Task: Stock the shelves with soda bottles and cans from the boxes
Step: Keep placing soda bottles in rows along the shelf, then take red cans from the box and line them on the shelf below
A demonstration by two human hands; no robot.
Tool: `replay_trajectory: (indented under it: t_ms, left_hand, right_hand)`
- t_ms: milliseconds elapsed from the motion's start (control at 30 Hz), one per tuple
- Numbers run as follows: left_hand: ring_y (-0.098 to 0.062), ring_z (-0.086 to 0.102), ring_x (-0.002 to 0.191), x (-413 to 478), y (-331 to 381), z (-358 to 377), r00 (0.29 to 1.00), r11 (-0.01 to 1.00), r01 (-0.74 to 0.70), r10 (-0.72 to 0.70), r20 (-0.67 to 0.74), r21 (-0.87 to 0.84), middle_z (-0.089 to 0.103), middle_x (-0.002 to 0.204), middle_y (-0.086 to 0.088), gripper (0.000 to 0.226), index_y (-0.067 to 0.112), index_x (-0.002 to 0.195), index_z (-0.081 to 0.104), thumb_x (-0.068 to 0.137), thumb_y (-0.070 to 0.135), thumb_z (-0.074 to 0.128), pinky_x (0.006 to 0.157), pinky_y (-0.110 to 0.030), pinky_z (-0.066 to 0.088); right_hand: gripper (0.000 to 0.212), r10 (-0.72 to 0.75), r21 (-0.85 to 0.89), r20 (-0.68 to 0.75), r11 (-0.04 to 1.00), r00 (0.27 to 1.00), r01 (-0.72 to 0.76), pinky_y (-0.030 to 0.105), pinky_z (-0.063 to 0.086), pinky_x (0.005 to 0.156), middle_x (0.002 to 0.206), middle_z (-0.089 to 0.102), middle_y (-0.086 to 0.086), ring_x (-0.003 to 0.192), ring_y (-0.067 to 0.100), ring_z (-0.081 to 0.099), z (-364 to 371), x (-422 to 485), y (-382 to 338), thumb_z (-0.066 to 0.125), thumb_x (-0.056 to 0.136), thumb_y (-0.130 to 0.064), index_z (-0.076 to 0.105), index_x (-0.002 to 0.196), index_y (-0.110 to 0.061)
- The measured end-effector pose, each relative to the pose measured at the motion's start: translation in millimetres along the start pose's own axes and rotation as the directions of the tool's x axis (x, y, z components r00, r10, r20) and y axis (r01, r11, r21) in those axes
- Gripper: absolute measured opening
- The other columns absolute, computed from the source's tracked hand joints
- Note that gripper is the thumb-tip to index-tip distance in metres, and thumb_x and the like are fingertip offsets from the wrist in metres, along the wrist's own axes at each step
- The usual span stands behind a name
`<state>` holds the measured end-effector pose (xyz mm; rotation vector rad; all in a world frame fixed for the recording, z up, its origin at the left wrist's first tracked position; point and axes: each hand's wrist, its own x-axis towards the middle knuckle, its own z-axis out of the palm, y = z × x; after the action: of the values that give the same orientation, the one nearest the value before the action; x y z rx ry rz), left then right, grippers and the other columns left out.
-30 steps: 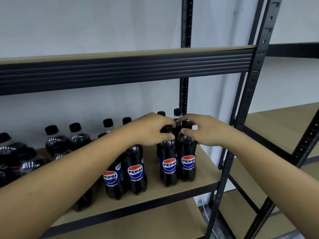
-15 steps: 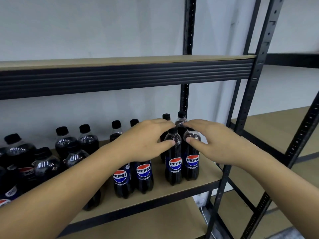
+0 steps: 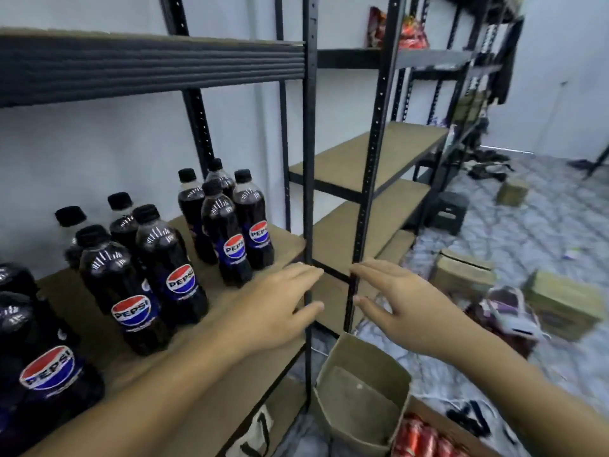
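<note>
Drawing both hands back off the dark plastic cola bottles with black caps (image 3: 235, 225), now standing released at the right end of the tan wooden shelf board (image 3: 286, 240). Swinging the view right and down toward the open brown cardboard box (image 3: 362, 387) and the red cans (image 3: 418, 437) beside it, probably going for fresh stock. Holding the left hand (image 3: 273, 311) and right hand (image 3: 405, 308) in the air, fingers (image 3: 303, 273) straight, slightly spread, gripping nothing.
</note>
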<state>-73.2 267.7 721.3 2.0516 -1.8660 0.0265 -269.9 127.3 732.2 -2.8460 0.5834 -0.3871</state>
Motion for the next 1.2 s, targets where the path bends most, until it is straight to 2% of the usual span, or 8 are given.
replay_trajectory:
  t_ms: [200, 400, 533, 633, 800, 1000, 1067, 1200]
  left_hand:
    - [-0.016, 0.040, 0.143, -15, 55, 98, 0.962, 0.977, -0.138, 0.171, 0.215, -0.161, 0.045, 0.155, 0.003, 0.057, 0.020, 0.155, 0.040, 0.104, 0.044, 0.051, 0.113, -0.034, 0.039]
    - [-0.015, 0.043, 0.142, -20, 124, 179, 0.883, 0.938, -0.243, 0.319, 0.345, -0.248, 0.044, 0.157, 0.005, 0.060, 0.022, 0.154, 0.040, 0.102, 0.049, 0.050, 0.113, -0.036, 0.040]
    - [-0.017, 0.053, 0.130, -19, 161, 226, 0.827, 0.918, -0.265, 0.374, 0.420, -0.295, 0.056, 0.142, 0.005, 0.052, 0.024, 0.144, 0.049, 0.099, 0.050, 0.051, 0.104, -0.040, 0.048]
    - [-0.014, 0.051, 0.134, -12, 181, 258, 0.795, 0.913, -0.255, 0.385, 0.469, -0.318, 0.052, 0.149, 0.007, 0.056, 0.027, 0.151, 0.043, 0.100, 0.047, 0.050, 0.108, -0.039, 0.047]
    - [-0.017, 0.051, 0.135, 11, 201, 322, 0.760, 0.938, -0.154, 0.313, 0.569, -0.310, 0.052, 0.150, 0.001, 0.056, 0.022, 0.152, 0.046, 0.100, 0.040, 0.056, 0.112, -0.035, 0.042]
    - [-0.022, 0.057, 0.125, 55, 211, 407, 0.730, 0.963, 0.100, 0.101, 0.676, -0.251, 0.062, 0.135, -0.006, 0.049, 0.016, 0.146, 0.050, 0.100, 0.031, 0.058, 0.096, -0.029, 0.043]
    - [-0.026, 0.059, 0.120, 67, 211, 438, 0.708, 0.957, 0.181, 0.034, 0.705, -0.228, 0.064, 0.129, -0.010, 0.043, 0.014, 0.141, 0.053, 0.100, 0.026, 0.059, 0.089, -0.028, 0.041]
    - [-0.029, 0.059, 0.123, 74, 195, 517, 0.652, 0.926, 0.335, -0.097, 0.752, -0.171, 0.063, 0.136, -0.011, 0.054, 0.018, 0.149, 0.047, 0.097, 0.026, 0.063, 0.094, -0.031, 0.044]
  right_hand:
    - [0.053, 0.385, 0.055, 0.080, 0.919, 0.919, -0.390, 0.018, 0.023, 0.111, 0.156, 0.041, -0.004, 0.144, 0.015, 0.035, 54, -151, 16, 0.050, 0.105, -0.040, 0.041, 0.154, -0.021]
    - [0.050, 0.654, 0.041, 0.108, 0.749, 0.749, -0.661, 0.019, 0.030, 0.108, 0.146, 0.050, -0.009, 0.136, 0.010, 0.042, 85, -284, 32, 0.051, 0.104, -0.041, 0.044, 0.151, -0.026]
    - [0.051, 0.788, 0.059, 0.088, 0.607, 0.610, -0.793, 0.023, 0.033, 0.113, 0.148, 0.051, -0.010, 0.137, 0.010, 0.043, 104, -342, 47, 0.052, 0.102, -0.043, 0.047, 0.149, -0.025]
    - [0.051, 0.858, 0.067, 0.108, 0.498, 0.502, -0.865, 0.023, 0.035, 0.105, 0.148, 0.052, -0.009, 0.134, 0.011, 0.046, 116, -369, 64, 0.052, 0.102, -0.042, 0.047, 0.149, -0.025]
    - [0.053, 0.909, 0.127, 0.182, 0.355, 0.374, -0.926, 0.036, 0.045, 0.104, 0.145, 0.056, -0.004, 0.129, 0.016, 0.054, 143, -403, 118, 0.051, 0.101, -0.044, 0.044, 0.151, -0.027]
    - [0.048, 0.875, 0.163, 0.355, 0.288, 0.329, -0.944, 0.027, 0.038, 0.081, 0.134, 0.062, 0.001, 0.119, 0.019, 0.059, 174, -417, 228, 0.047, 0.105, -0.035, 0.037, 0.152, -0.028]
    - [0.052, 0.857, 0.143, 0.415, 0.271, 0.306, -0.952, 0.029, 0.042, 0.084, 0.132, 0.064, 0.007, 0.118, 0.024, 0.061, 195, -424, 269, 0.047, 0.105, -0.036, 0.031, 0.155, -0.028]
    - [0.062, 0.808, 0.066, 0.553, 0.202, 0.204, -0.977, 0.031, 0.043, 0.085, 0.127, 0.066, 0.012, 0.115, 0.030, 0.063, 259, -444, 342, 0.047, 0.105, -0.036, 0.019, 0.160, -0.029]
